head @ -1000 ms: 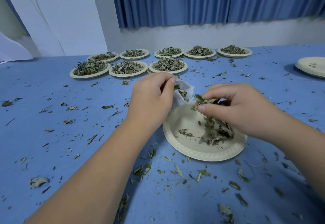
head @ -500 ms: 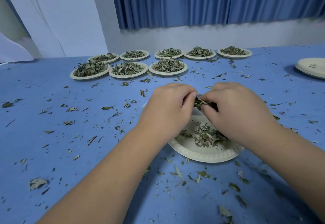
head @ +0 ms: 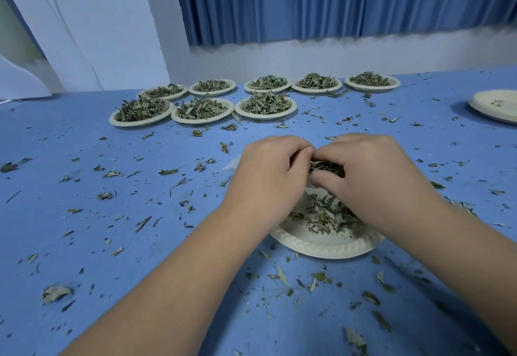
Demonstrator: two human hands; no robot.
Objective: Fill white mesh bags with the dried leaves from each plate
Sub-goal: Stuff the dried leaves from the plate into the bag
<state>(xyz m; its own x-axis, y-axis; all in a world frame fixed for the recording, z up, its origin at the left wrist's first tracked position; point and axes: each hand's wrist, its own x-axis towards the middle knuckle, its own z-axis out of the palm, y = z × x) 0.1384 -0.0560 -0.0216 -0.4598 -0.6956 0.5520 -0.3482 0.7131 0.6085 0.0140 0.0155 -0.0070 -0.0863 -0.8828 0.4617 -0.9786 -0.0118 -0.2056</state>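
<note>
A paper plate [head: 324,245] with a thin layer of dried leaves [head: 321,215] lies in front of me. Above its far side my left hand [head: 268,176] grips a white mesh bag, almost wholly hidden; only a white corner [head: 230,164] shows past the hand. My right hand [head: 369,179] meets the left, its curled fingers pinching a clump of dried leaves [head: 327,166] at the bag's mouth.
Several plates heaped with dried leaves [head: 201,109] stand in two rows at the back. A stack of bare plates [head: 495,105] sits at the far right. Loose leaf bits litter the blue table [head: 84,215]. A blue curtain hangs behind.
My right hand lifted a pinch of leaves off the plate and brought it to the bag. Both hands closed together and the bag became hidden behind the left hand.
</note>
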